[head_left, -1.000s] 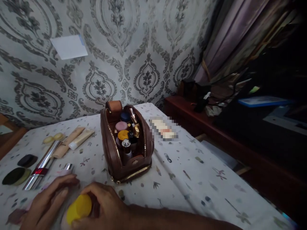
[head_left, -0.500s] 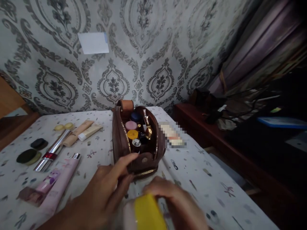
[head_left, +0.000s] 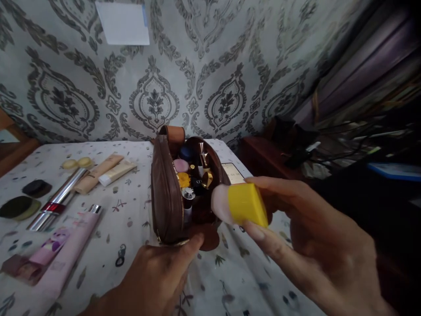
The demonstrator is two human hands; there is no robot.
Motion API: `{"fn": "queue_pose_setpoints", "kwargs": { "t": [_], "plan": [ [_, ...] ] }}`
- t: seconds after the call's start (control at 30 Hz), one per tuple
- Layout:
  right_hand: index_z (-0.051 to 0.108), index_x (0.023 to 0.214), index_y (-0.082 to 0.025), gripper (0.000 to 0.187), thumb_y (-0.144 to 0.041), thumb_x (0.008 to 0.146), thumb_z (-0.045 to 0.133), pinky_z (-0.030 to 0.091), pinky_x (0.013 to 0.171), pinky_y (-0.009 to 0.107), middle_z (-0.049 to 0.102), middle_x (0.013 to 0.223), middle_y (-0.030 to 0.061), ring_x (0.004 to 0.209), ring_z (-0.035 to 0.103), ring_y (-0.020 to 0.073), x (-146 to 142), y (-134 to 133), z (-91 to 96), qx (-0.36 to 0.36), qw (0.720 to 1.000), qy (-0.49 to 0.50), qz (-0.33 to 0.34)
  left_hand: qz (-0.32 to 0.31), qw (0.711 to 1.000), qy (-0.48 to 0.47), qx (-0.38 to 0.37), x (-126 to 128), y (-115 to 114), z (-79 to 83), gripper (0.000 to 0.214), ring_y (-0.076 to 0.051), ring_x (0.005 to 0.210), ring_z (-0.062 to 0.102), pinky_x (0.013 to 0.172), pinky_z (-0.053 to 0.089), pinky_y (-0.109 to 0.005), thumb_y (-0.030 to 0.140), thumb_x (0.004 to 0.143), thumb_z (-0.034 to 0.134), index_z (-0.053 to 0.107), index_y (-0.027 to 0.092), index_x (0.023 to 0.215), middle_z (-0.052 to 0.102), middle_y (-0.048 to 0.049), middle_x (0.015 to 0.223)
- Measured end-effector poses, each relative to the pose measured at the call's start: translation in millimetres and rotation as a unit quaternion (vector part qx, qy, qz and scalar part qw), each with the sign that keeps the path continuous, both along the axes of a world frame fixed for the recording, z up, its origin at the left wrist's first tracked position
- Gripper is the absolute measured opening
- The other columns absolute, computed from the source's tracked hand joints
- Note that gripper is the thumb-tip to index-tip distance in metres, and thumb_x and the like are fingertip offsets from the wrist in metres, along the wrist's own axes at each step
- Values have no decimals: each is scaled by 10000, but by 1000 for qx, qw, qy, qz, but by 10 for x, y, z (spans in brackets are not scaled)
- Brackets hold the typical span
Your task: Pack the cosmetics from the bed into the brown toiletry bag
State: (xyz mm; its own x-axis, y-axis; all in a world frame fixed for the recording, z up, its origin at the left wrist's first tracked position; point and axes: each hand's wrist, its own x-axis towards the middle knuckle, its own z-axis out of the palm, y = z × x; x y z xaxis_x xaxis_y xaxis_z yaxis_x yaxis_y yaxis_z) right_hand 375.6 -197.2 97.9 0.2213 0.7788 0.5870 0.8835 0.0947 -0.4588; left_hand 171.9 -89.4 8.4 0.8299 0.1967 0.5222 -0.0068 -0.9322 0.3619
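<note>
Left hand, one of two, rests at the front of one brown bag, a fingertip down on its flap; whether the remaining fingers grip anything, I cannot tell. Right hand, partly closed, pinches one bottle by its yellow end between thumb and fingers, clear of the cloth. The bottle is tilted, its pale end toward the bag's opening and overlapping the bag's right edge in view.

Left of the hands lie two pink tubes side by side. Past them come one silver tube with a red band, two dark round cases, and two beige tubes.

Inside the open bag are several items, among them one silver-topped bottle, one pink lid and one blue lid. One phone lies right of the bag; beyond, one white sheet hangs on the wall.
</note>
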Motion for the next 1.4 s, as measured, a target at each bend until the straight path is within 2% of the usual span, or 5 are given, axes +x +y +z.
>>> {"fn": "queue_pose_setpoints", "kwargs": {
  "t": [0.2, 0.47, 0.73, 1.1, 1.4],
  "plan": [
    [615, 1120, -242, 243, -393, 932, 586, 477, 541, 275, 678, 829, 26, 635, 613, 166, -26, 191, 151, -80, 989, -117, 51, -11, 1000, -9, -12, 9, -5, -59, 459, -162, 493, 677, 443, 539, -246, 149, 992, 267, 301, 98, 1447, 714, 4, 661],
    [596, 880, -207, 31, -236, 884, 606, 367, 517, 250, 651, 766, 5, 587, 569, 139, -41, 392, 146, -239, 936, -231, 111, -13, 1000, 9, -12, -36, -2, -127, 588, -177, 578, 715, 537, 606, -298, 75, 928, 336, 225, 107, 1504, 771, -47, 832],
    [570, 812, -178, 60, -179, 855, 612, 258, 516, 269, 634, 761, 17, 586, 529, 136, -125, 547, 163, -310, 898, -290, 113, 0, 1000, 12, -3, -44, -15, -128, 581, -188, 589, 731, 523, 610, -302, 73, 888, 369, 292, 111, 1463, 777, -50, 828],
    [649, 1007, -186, 217, -347, 860, 661, 360, 613, 246, 678, 829, 10, 698, 591, 145, 9, 799, 633, -226, 958, -172, 44, 18, 998, 17, 61, -12, -6, -188, 568, -158, 463, 677, 420, 535, -225, 26, 841, 350, 332, 103, 1403, 735, 10, 672],
    [695, 973, -139, 268, -381, 867, 652, 398, 725, 298, 731, 954, 121, 924, 649, 258, -15, 1377, 512, -299, 895, -326, 65, 31, 997, 41, 50, -60, 19, -355, 584, -129, 499, 680, 500, 535, -181, 113, 900, 414, 327, 166, 1474, 741, 21, 694]
  ]
}}
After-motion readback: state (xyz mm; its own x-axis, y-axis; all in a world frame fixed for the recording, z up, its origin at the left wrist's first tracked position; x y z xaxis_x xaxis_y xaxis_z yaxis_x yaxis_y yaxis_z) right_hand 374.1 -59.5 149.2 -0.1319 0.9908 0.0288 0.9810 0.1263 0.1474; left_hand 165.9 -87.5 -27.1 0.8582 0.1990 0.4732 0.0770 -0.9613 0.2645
